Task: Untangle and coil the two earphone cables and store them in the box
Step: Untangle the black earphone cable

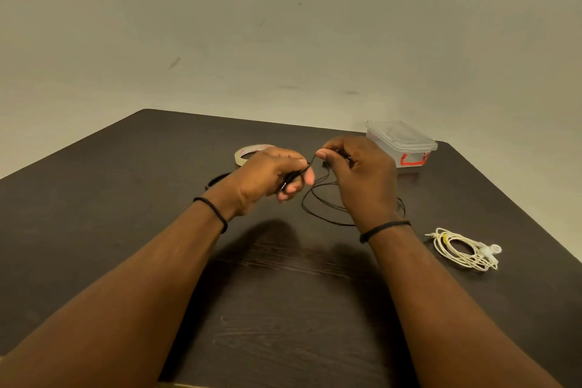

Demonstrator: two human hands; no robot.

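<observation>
Both my hands hold the black earphone cable (318, 198) above the dark table (132, 186). My left hand (271, 175) pinches its plug end between thumb and fingers. My right hand (359, 172) pinches the cable a short way along, and loose black loops hang down onto the table below it. The white earphone cable (463, 250) lies coiled on the table to the right of my right forearm. The clear plastic box (401, 142), lid on and with a red clasp, stands at the far right behind my right hand.
A roll of clear tape (248, 153) lies flat beyond my left hand. A small dark item (217, 179) lies by my left wrist, partly hidden. The table's far edge meets a plain wall.
</observation>
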